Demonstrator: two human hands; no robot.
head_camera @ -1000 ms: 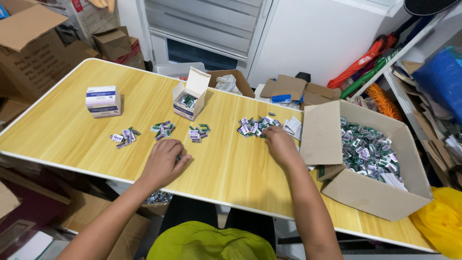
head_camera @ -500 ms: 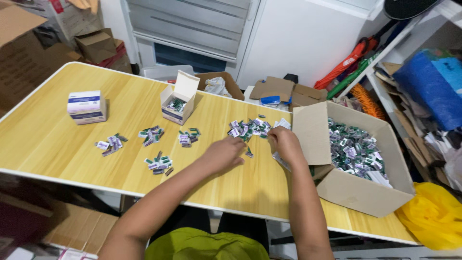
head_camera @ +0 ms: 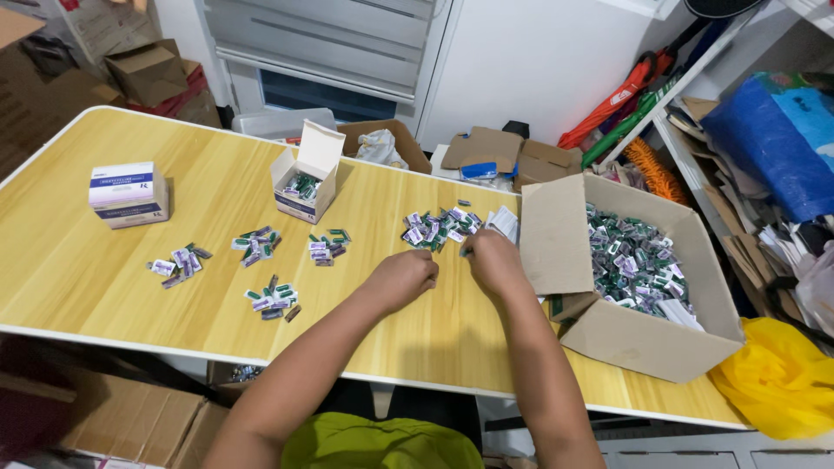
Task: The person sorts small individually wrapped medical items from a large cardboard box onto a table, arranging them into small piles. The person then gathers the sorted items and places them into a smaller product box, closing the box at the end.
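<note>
Both hands meet at the near edge of the loose heap of small green-and-purple packets (head_camera: pixel 439 227), which lies on the bench (head_camera: pixel 104 287) just left of the big open carton (head_camera: pixel 643 287).

Left hand (head_camera: pixel 401 278): fingers curled under, knuckles up; cannot tell whether it holds any packets. Right hand (head_camera: pixel 491 259): fingertips pinched at the heap's right edge, apparently on a packet or two; grip itself hidden.

Left of the heap: four small sorted clusters (head_camera: pixel 328 247), (head_camera: pixel 256 245), (head_camera: pixel 274 301), (head_camera: pixel 176 263), each apart from the rest. Behind them, an open small box (head_camera: pixel 304 187); further left, a closed one (head_camera: pixel 129 194).

Judgement: draw packets off the heap's edge, not its middle, so it does not scatter. Keep each cluster apart from its neighbours.
</note>
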